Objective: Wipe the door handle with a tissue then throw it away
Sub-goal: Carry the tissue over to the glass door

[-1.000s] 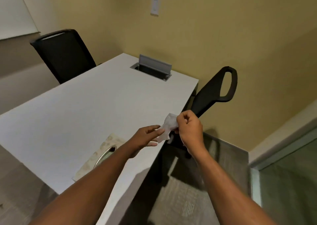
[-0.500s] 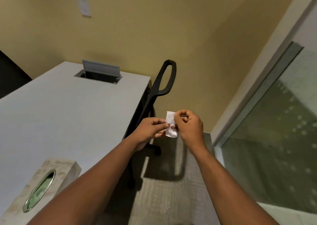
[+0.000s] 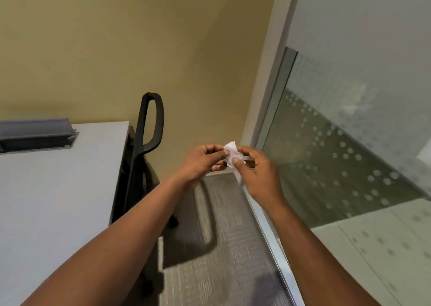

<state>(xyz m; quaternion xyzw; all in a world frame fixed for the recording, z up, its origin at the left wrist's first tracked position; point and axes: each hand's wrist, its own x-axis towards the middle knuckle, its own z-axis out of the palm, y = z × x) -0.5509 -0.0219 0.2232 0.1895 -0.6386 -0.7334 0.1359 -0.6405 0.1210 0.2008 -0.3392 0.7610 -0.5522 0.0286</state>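
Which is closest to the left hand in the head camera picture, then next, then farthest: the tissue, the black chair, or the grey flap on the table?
1. tissue: pinched in the left hand.
2. black chair: to its left.
3. grey flap: far left, on the table.

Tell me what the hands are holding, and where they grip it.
A white tissue, pinched between both hands: left hand at its left edge, right hand around its middle.

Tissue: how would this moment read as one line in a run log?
stage: preparing tissue | tissue: pinched by both hands, above floor | left hand: holding | right hand: holding | door handle: not in view | wiping: not started
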